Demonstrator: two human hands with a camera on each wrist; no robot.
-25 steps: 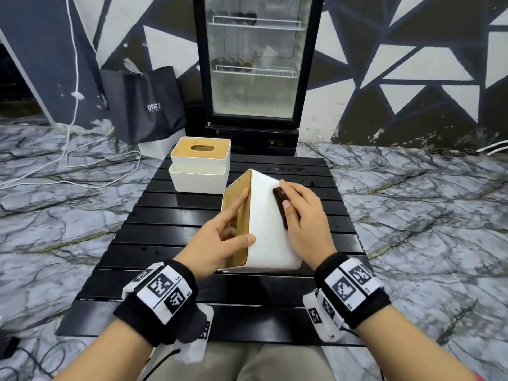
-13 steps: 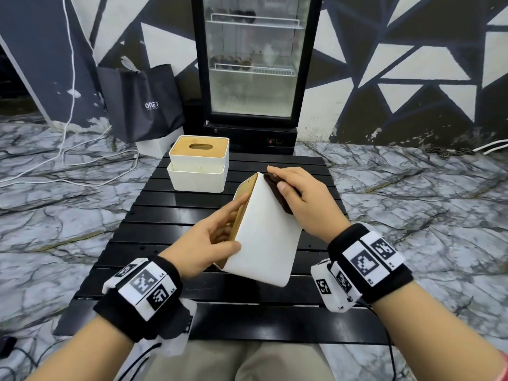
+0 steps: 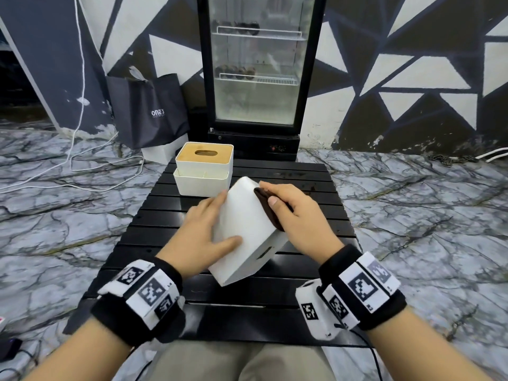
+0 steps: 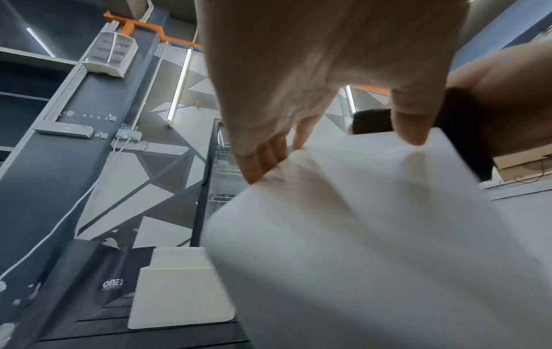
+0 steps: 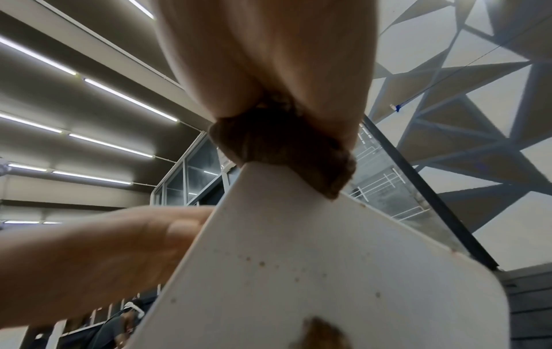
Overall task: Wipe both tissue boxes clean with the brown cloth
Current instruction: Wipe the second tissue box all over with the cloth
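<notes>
Over black slatted table (image 3: 324, 185), left hand (image 3: 204, 229) grips tilted tissue box (image 3: 244, 232); right hand (image 3: 297, 215) presses brown cloth (image 3: 268, 207) against it

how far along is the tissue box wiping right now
Nothing looks finished. In hand: the left hand holds the plain white tissue box tilted off the black slatted table while the right hand presses the brown cloth against its side; the right wrist view shows brown specks there. Left: the white tissue box with the wooden lid, standing untouched at the table's far end.
</notes>
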